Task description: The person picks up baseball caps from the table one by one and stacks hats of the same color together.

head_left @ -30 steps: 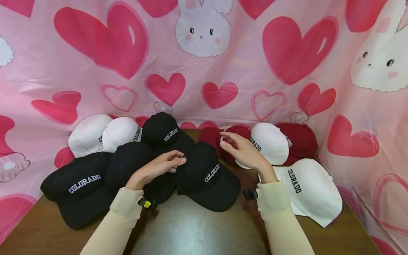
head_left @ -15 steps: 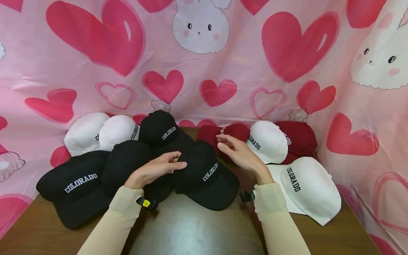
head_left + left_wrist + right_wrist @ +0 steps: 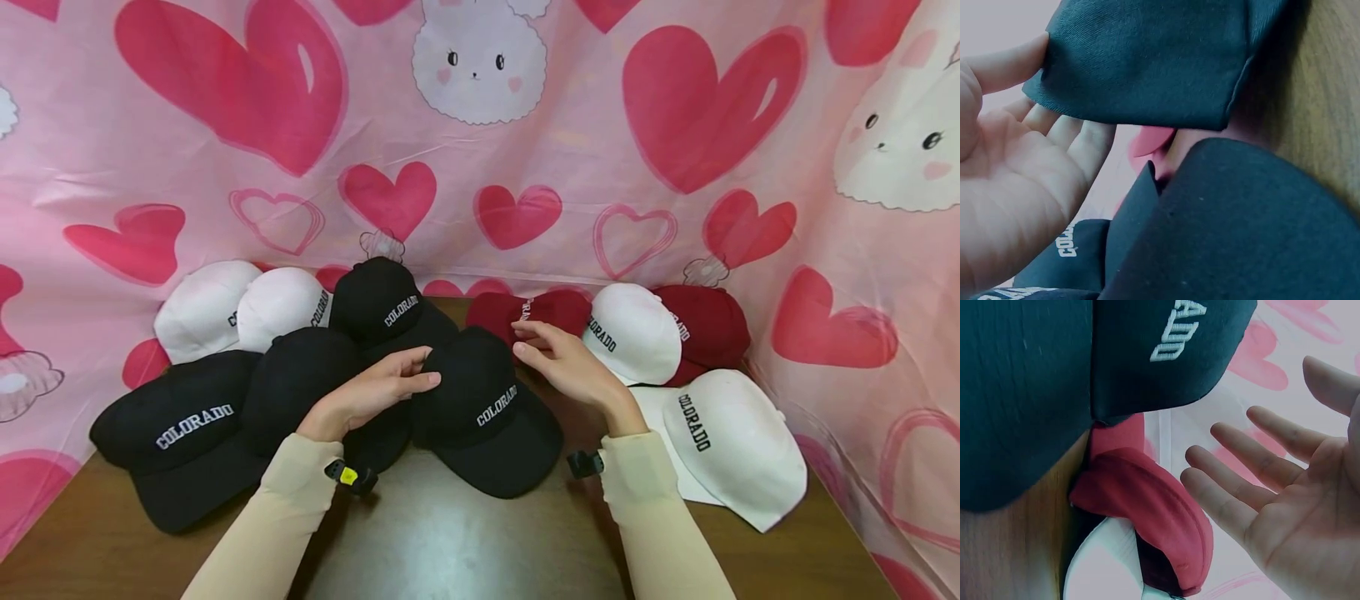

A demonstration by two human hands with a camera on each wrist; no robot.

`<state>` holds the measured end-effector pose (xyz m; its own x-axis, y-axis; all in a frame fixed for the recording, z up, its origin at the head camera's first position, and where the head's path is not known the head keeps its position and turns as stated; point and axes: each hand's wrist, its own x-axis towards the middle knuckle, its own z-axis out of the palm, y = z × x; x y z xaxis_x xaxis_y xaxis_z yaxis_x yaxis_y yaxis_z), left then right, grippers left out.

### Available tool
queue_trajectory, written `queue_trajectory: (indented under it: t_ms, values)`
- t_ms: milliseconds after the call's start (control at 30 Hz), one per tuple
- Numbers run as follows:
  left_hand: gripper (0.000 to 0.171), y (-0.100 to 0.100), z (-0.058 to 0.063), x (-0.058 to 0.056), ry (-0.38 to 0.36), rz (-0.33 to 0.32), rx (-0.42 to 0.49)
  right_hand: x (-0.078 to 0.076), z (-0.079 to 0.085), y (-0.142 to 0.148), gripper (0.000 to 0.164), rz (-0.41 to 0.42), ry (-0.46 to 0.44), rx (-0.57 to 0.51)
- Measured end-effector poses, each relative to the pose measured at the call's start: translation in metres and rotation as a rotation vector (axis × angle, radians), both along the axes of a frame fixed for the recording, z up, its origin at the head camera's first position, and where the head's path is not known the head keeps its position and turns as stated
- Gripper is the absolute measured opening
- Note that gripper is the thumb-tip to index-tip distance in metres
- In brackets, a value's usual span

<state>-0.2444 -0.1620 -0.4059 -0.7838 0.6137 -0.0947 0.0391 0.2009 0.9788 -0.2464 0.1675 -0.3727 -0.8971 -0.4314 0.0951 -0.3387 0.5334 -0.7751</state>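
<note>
A black baseball cap (image 3: 468, 396) with white COLORADO lettering sits on the table between both hands, its brim toward the front right. My left hand (image 3: 367, 396) is at the left side of its crown, thumb tip right at the fabric. In the left wrist view, the fingers (image 3: 1094, 147) of that hand are fairly straight and partly hidden behind the cap. My right hand (image 3: 573, 367) hovers at the right of the crown, with spread fingers and nothing held. Behind that hand lies a dark red cap (image 3: 555, 308), partly covered by it.
Several black caps (image 3: 191, 417) overlap at the left, with white caps (image 3: 281, 312) behind them. On the right stand a white cap (image 3: 637, 342), another red cap (image 3: 716, 325) and a nearer white cap (image 3: 742, 442). A pink heart-print cloth (image 3: 442, 142) hangs behind the wooden table (image 3: 465, 558).
My right hand has moved slightly down and left, closer to the middle black cap. My left hand stays at its crown. The cap has hardly moved; the head view shifted slightly.
</note>
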Motion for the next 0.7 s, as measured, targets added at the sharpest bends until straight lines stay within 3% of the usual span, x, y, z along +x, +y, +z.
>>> queue_trajectory:
  t_ms: [300,567,700]
  values:
    - [0.029,0.003,0.012,-0.001,0.024,-0.092,0.018,0.003,0.001,0.004,0.059,-0.023,-0.031,-0.009]
    - [0.044,0.0,0.022,-0.003,0.036,-0.161,-0.023,0.002,-0.003,0.004,0.065,0.028,-0.052,-0.017]
    - [0.043,0.0,0.024,-0.004,0.045,-0.183,-0.02,0.002,-0.004,0.005,0.068,0.058,-0.068,-0.022]
